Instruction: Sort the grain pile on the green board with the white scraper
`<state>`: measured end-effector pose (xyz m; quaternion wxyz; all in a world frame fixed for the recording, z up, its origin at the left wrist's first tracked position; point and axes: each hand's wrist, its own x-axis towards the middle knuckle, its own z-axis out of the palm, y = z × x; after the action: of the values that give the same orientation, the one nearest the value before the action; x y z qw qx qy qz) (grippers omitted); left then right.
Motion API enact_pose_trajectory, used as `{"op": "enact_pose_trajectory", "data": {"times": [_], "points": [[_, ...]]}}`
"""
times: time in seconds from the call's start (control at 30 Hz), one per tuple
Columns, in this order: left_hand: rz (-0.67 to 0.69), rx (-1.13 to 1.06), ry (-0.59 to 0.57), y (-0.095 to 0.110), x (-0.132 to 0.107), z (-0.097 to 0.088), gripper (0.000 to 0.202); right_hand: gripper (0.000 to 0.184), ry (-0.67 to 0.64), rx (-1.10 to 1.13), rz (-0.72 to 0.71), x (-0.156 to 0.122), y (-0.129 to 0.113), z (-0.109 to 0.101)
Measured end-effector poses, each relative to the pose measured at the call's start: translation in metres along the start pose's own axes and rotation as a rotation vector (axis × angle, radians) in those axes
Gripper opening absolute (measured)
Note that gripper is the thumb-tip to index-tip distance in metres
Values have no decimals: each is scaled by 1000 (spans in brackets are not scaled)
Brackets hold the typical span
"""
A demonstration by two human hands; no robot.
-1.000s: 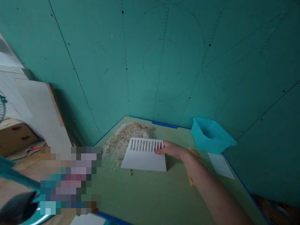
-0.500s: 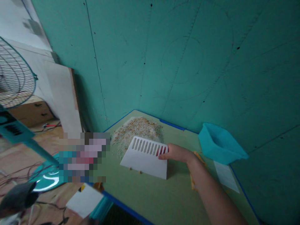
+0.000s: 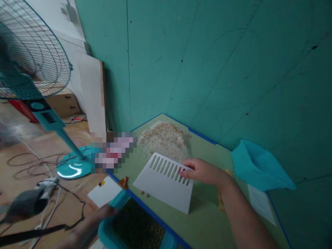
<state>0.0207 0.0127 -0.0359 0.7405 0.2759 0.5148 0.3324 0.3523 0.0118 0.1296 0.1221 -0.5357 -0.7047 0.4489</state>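
Holding the scraper (image 3: 165, 189) tilted over the counter (image 3: 207, 221), the right grip (image 3: 201, 170) is closed around its slotted end, probably because that end gives easy purchase. The left grip (image 3: 100, 215) meets the bin (image 3: 104, 228) below the counter's front edge, perhaps steadying it; blur hides how closed.

left hand (image 3: 105, 212) now visible, scraper (image 3: 163, 192) nearer edge (image 3: 148, 209)

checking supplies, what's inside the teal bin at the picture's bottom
Dark, grainy material shows inside the teal bin, with brownish bits toward the lower right. Anything beneath that surface, including the bin's bottom, is covered.
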Motion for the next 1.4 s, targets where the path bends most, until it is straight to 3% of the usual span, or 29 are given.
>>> {"op": "enact_pose_trajectory", "data": {"times": [0.23, 0.33, 0.43, 0.6, 0.67, 0.77, 0.93, 1.07, 1.13, 1.2, 1.27, 1.4], "points": [[-91, -70, -80, 10, -41, 7, 38, 19, -35, -186, -57, -12, -25, 6], [-125, -106, -134, 18, -51, 14, 32, 18, -61, -265, -70, -23, -40, 11], [-149, -106, -165, 23, -53, 23, 22, 20, -18, -461, -55, -37, -58, 24], [-156, -166, -222, 17, -49, 27, 29, 28, -37, -745, -9, -49, -87, 59], [-150, -141, -218, 15, -46, 25, 29, 23, -82, -783, -36, -46, -93, 70], [-124, -91, -247, 14, -43, 24, 29, 15, -46, -787, -109, -40, -95, 79], [-105, -105, -253, 15, -48, 26, 23, 17, 1, -794, -161, -40, -91, 81], [-125, -84, -191, 10, -41, 22, 26, 24, 2, -755, -86, -46, -81, 61], [-106, -4, -127, 7, -28, 16, 25, 25, 86, -669, -40, -49, -70, 39], [-63, 107, -44, 5, -12, 11, 17, 25, 193, -532, 34, -52, -54, 12], [-36, 142, -10, 4, -2, 9, 23, 25, 283, -335, 81, -56, -35, -16], [-10, 108, -9, 3, -12, 17, 11, 31, 342, -3, 173, -70, 0, -53]]}}
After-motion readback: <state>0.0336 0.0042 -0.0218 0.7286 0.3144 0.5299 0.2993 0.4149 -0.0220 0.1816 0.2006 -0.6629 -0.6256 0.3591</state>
